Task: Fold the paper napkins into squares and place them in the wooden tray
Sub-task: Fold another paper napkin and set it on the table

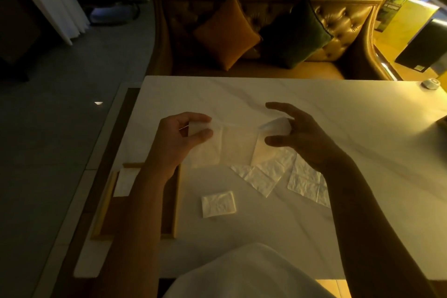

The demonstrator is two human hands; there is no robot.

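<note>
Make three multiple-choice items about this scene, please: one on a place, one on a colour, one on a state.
1. Where is the tray?
A. at the table's left edge
B. on the sofa
C. on the floor

2. Which colours are the two cushions?
A. white and red
B. orange and green
C. blue and pink

3. How is the held napkin?
A. folded small in one hand
B. lying flat on the table
C. opened out, held by both hands

Key:
1 A, the tray sits on the table under the left forearm.
2 B, orange cushion beside green cushion.
3 C, left hand and right hand each pinch a top corner.
</note>
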